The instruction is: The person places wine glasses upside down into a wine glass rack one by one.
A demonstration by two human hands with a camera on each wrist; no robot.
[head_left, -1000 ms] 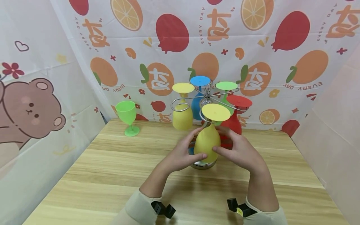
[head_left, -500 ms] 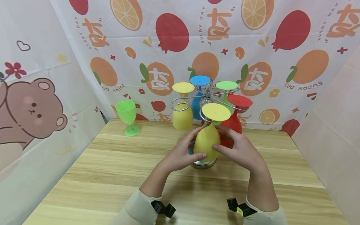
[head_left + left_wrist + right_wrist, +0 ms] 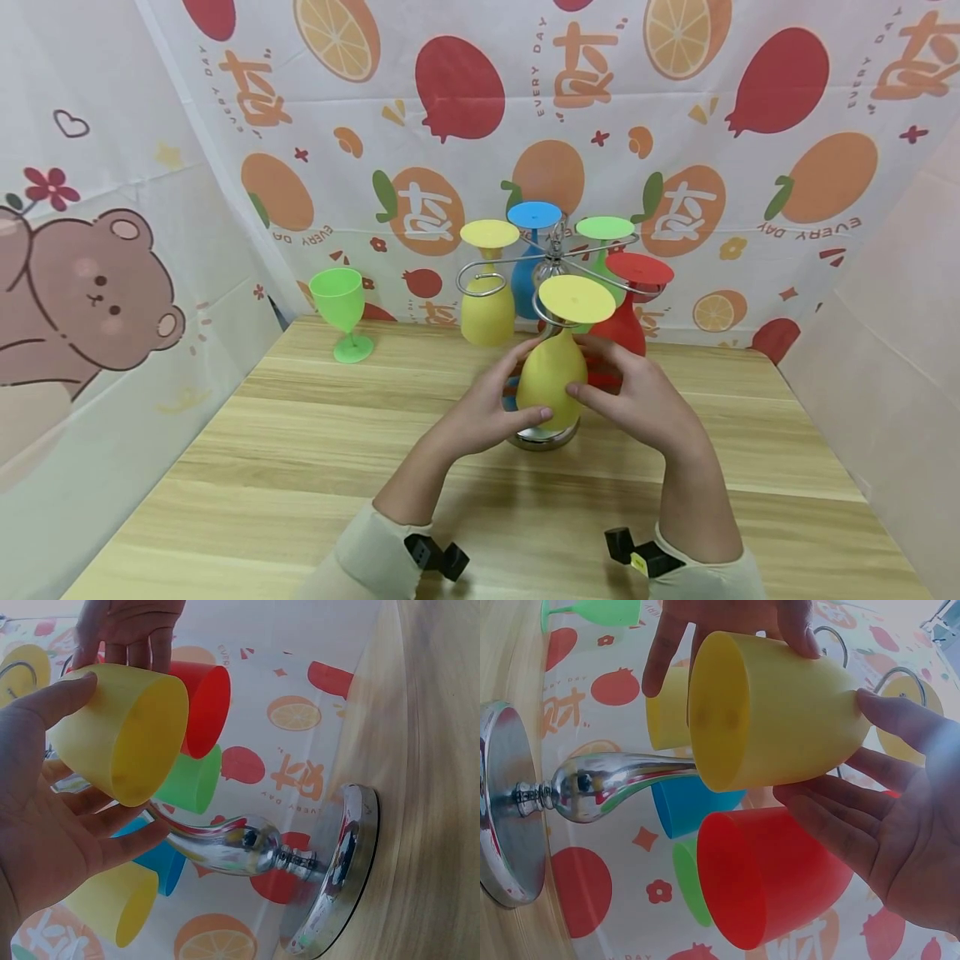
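Note:
A yellow goblet [image 3: 553, 383] hangs upside down at the front of a chrome wine glass rack [image 3: 543, 442], its stem at a front wire loop. My left hand [image 3: 487, 408] holds the bowl from the left, thumb on its near side and fingers behind. From the right, my right hand [image 3: 641, 396] grips the same bowl between thumb and fingers. In the left wrist view, the open mouth of the yellow goblet [image 3: 124, 731] faces the table. The right wrist view shows both hands around the yellow goblet [image 3: 787, 712], whose stem is hidden there.
Several more goblets hang inverted on the rack: another yellow one [image 3: 487, 312], a blue one [image 3: 527, 287], a green one [image 3: 606, 271] and a red one [image 3: 624, 325]. A green goblet [image 3: 337, 304] stands upright at the table's back left. Printed cloth [image 3: 495, 167] rises behind the wooden table [image 3: 300, 483].

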